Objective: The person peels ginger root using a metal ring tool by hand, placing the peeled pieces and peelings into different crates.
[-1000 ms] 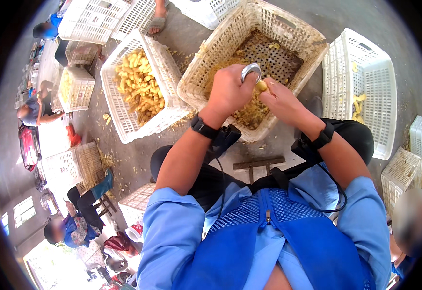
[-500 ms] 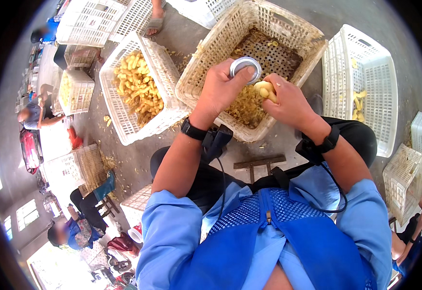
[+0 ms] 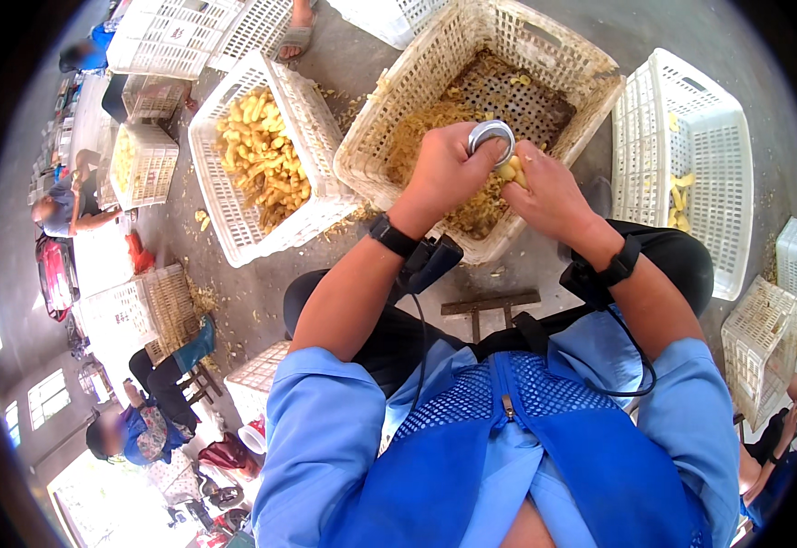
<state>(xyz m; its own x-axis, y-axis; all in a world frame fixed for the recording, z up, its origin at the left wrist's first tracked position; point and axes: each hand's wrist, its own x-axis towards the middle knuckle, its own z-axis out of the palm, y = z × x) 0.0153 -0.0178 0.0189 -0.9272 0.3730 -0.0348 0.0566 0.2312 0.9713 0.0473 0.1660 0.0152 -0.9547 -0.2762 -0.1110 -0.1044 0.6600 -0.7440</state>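
Observation:
My left hand (image 3: 441, 175) is closed around a round silver metal ring-shaped tool (image 3: 491, 129), its thumb pressed along the near edge. In my right hand (image 3: 550, 195) is a piece of pale yellow ginger (image 3: 510, 171), mostly covered by the fingers. The ring touches or nearly touches the ginger; the exact contact is hidden. Both hands are above a dirty white slatted crate (image 3: 358, 157), whose bottom holds wet yellow peelings (image 3: 481, 212).
On the left stands a white crate (image 3: 209, 164) heaped with ginger (image 3: 266, 151). To the right, another white crate (image 3: 732, 196) holds a few pieces of peeled ginger (image 3: 680, 196). A small wooden stool (image 3: 490, 304) is between my legs. Other people sit among crates at far left and right.
Both hands have shifted slightly; the left moved right and the ring now sits closer over the ginger. The ring has tilted, and less of the ginger shows.

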